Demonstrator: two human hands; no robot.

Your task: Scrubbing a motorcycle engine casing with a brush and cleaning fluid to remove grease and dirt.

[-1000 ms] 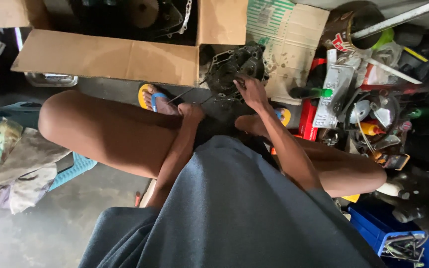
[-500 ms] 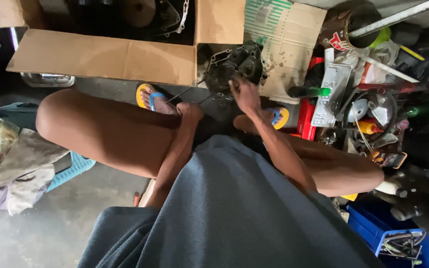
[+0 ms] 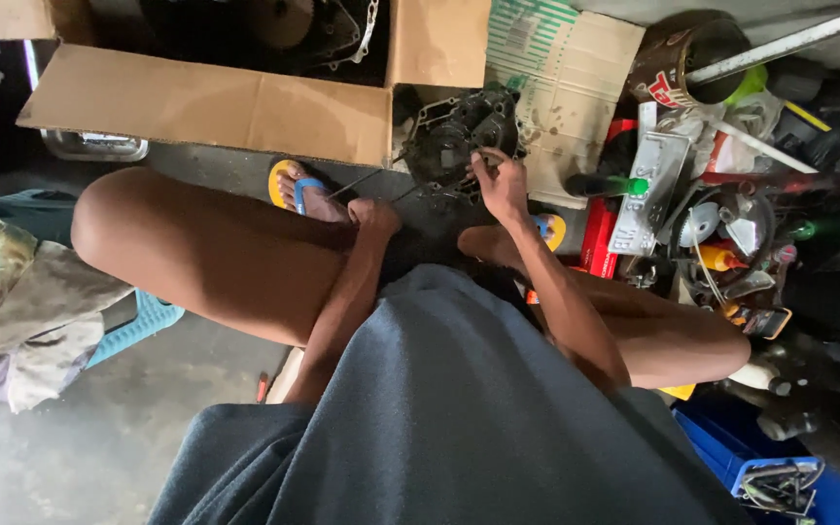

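View from the head, looking down past a grey shirt (image 3: 459, 408) and two bent knees. A dark metal engine case (image 3: 459, 136) lies on the floor between the feet, just ahead of them, against the front flap of an open cardboard box (image 3: 216, 102) and beside a flattened sheet of cardboard (image 3: 561, 78). The right hand (image 3: 500, 185) rests on the near right edge of the engine case; its fingers are curled close together over the rim, touching the metal, though whether they pinch a small part there cannot be told. The left hand (image 3: 376, 216) lies lower, near the left foot in a yellow sandal (image 3: 298, 185), closed in a fist around a thin rod-like tool (image 3: 357, 183). The tool's long axis runs on a slant from the fist, its end lying just short of the case; its tip is too dim to make out. The engine case sits roughly flat, open face upward, with no clear long axis. To the right lie a red box (image 3: 600, 233), a green-capped bottle (image 3: 610, 185) and a heap of mixed parts (image 3: 731, 224); a blue crate (image 3: 780, 476) stands at lower right.
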